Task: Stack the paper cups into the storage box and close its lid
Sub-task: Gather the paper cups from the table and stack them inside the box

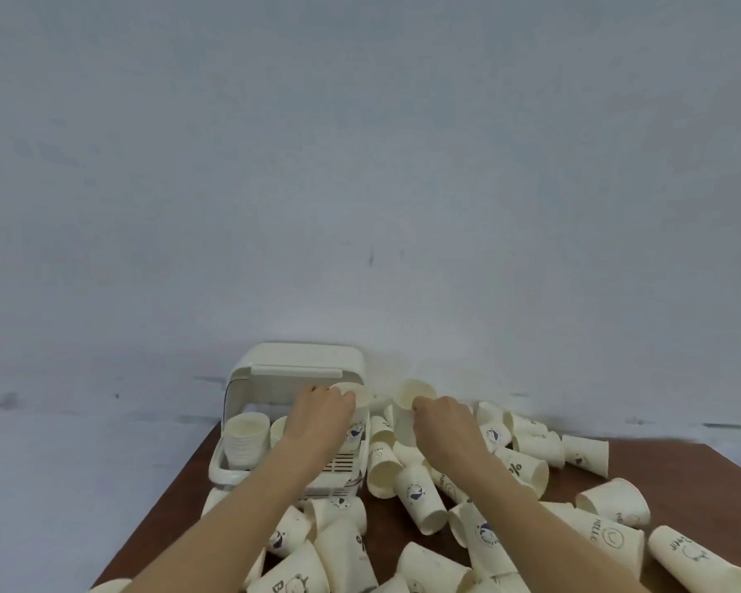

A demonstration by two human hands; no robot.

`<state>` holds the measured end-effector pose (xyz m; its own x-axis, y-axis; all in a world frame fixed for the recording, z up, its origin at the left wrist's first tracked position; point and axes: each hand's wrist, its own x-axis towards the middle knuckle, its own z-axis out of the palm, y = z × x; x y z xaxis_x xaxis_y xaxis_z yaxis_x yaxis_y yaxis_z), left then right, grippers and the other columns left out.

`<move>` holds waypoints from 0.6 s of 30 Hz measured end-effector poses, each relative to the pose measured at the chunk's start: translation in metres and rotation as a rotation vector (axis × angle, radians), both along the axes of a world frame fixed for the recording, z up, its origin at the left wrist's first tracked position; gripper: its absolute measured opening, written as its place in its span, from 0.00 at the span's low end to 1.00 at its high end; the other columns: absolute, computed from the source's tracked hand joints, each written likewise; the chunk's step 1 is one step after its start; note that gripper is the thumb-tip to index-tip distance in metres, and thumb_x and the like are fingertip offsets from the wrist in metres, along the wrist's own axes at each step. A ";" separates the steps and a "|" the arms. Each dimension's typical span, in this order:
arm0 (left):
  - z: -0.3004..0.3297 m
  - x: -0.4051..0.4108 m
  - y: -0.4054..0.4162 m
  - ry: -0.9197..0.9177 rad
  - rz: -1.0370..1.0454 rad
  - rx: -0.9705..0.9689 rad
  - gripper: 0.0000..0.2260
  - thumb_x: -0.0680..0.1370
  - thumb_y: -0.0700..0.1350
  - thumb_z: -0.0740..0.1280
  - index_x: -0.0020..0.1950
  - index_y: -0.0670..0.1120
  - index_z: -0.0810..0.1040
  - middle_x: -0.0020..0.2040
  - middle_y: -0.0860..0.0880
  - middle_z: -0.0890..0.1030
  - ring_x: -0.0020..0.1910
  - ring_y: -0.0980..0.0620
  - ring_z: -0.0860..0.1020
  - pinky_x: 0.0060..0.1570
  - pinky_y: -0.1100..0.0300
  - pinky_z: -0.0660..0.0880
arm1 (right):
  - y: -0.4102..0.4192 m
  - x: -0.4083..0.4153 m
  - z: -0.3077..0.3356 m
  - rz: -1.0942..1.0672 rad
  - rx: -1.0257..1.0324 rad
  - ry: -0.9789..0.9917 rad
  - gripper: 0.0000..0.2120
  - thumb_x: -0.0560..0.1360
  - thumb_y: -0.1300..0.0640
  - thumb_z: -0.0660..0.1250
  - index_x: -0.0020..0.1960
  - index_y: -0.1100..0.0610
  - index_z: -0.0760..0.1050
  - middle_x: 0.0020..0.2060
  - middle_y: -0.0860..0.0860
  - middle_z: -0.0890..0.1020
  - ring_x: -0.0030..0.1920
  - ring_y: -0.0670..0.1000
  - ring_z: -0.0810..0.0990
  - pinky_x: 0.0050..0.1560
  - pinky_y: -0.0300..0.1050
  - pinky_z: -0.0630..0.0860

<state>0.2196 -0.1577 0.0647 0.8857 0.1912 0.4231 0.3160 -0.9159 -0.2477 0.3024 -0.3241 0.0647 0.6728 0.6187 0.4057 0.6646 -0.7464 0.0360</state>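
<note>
A cream storage box [221, 464] stands on the table's far left with its lid [304, 361] raised at the back. Inside it on the left sits a stack of paper cups [247, 438]. My left hand [317, 415] is over the box and grips a paper cup [357, 415] near its rim. My right hand [443, 421] is just right of the box and holds another paper cup [411, 393] lifted above the pile, mouth facing me. Several loose paper cups [420, 500] lie tumbled on the table around both forearms.
The brown table [702, 477] ends at a pale wall right behind the box. Its left edge runs diagonally close beside the box. Fallen cups cover the near and right parts of the tabletop, some at the front edge.
</note>
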 end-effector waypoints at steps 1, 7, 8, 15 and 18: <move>0.001 -0.005 0.007 -0.007 0.015 -0.009 0.12 0.76 0.35 0.60 0.56 0.46 0.73 0.54 0.46 0.79 0.53 0.45 0.77 0.53 0.54 0.68 | 0.009 -0.004 0.000 0.019 0.000 0.002 0.07 0.74 0.66 0.55 0.44 0.55 0.65 0.36 0.54 0.73 0.41 0.57 0.72 0.40 0.47 0.63; 0.003 -0.034 0.048 -0.029 0.131 -0.016 0.11 0.76 0.37 0.60 0.56 0.48 0.74 0.54 0.48 0.80 0.53 0.46 0.78 0.51 0.55 0.67 | 0.055 -0.023 -0.003 0.107 0.015 -0.010 0.11 0.77 0.63 0.54 0.54 0.59 0.74 0.46 0.57 0.80 0.47 0.59 0.77 0.41 0.48 0.67; 0.003 -0.038 0.055 -0.036 0.151 -0.021 0.11 0.76 0.38 0.60 0.56 0.48 0.74 0.54 0.48 0.80 0.53 0.46 0.78 0.52 0.55 0.68 | 0.061 -0.025 -0.004 0.118 0.021 -0.006 0.12 0.77 0.63 0.54 0.54 0.59 0.74 0.46 0.57 0.80 0.47 0.59 0.77 0.41 0.48 0.67; 0.000 -0.059 0.093 -0.148 0.269 -0.101 0.11 0.75 0.36 0.61 0.54 0.48 0.76 0.52 0.48 0.80 0.52 0.46 0.77 0.51 0.57 0.67 | 0.113 -0.040 -0.018 0.193 0.064 -0.026 0.10 0.75 0.66 0.54 0.50 0.59 0.73 0.44 0.57 0.80 0.45 0.59 0.74 0.41 0.48 0.61; -0.004 -0.065 0.104 -0.203 0.296 -0.130 0.08 0.72 0.36 0.65 0.47 0.47 0.78 0.43 0.47 0.81 0.45 0.45 0.79 0.48 0.55 0.69 | 0.135 -0.044 -0.027 0.194 0.107 -0.036 0.10 0.77 0.65 0.55 0.51 0.58 0.73 0.45 0.56 0.80 0.48 0.58 0.75 0.43 0.47 0.61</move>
<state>0.1545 -0.0534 0.0609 0.6845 0.4899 0.5399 0.6024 -0.7972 -0.0404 0.2580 -0.1889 0.0378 0.5295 0.6870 0.4977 0.7956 -0.6057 -0.0105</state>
